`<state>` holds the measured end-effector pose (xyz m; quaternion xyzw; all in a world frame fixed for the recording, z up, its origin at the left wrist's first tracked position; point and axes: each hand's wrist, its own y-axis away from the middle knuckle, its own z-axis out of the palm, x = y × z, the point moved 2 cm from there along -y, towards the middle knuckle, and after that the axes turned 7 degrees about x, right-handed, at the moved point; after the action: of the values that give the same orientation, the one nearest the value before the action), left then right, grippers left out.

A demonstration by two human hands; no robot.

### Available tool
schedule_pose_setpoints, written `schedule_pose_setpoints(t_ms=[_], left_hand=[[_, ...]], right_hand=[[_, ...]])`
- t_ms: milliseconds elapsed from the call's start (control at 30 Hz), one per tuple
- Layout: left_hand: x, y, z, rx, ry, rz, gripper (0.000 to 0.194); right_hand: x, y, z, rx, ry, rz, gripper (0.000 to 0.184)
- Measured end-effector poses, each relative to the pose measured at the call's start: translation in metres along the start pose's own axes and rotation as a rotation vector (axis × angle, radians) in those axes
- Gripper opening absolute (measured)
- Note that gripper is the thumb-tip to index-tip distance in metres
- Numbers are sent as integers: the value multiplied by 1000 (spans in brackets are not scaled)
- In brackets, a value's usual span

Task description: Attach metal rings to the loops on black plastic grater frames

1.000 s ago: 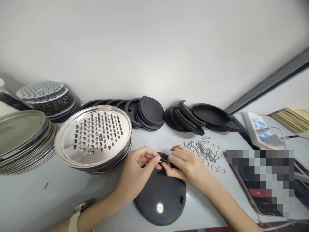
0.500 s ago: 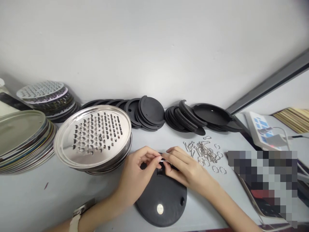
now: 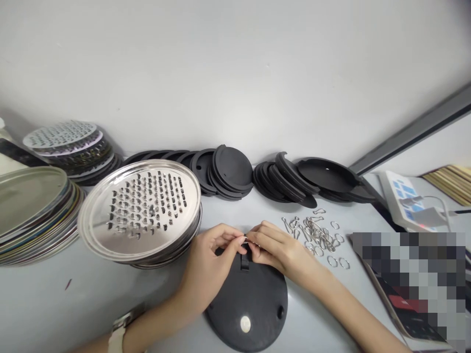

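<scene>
A round black plastic disc (image 3: 253, 309) lies before me, with a pale round sticker, a small hole near its right edge and a short black tab at its far edge. Over that tab my left hand (image 3: 215, 264) and my right hand (image 3: 279, 247) meet, fingertips almost touching. Both pinch a thin shiny metal ring (image 3: 246, 239), mostly covered by the fingers. Whether it passes through the tab I cannot tell. Right of my right hand lies a loose heap of metal snap clips (image 3: 316, 233), with several separate metal rings (image 3: 332, 262) around it.
To the left stand a stack of silver studded round plates (image 3: 99, 240), a stack of smooth round plates (image 3: 29, 196) and a further studded stack (image 3: 62, 135). Black discs (image 3: 233, 169) lean along the wall. A power strip (image 3: 399, 196) and a partly blurred flat object (image 3: 401, 304) lie right.
The view has shifted slightly. Both hands keep their pinch above the disc's tab, with only small finger movements; less of the shiny metal shows between them.
</scene>
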<state>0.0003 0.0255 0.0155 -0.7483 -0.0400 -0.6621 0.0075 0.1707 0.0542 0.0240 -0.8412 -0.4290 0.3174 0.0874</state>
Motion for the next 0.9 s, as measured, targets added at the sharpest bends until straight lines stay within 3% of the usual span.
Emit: schedule_pose_setpoints(t_ms=[500,900], left_hand=[[-3,1,1,4,-30,36,7],[-3,4,2,4,-159,110,9]], right_hand=[[4,2,7,-21,-1,44,24],[3,-2,-1,-88,239,-109,20]])
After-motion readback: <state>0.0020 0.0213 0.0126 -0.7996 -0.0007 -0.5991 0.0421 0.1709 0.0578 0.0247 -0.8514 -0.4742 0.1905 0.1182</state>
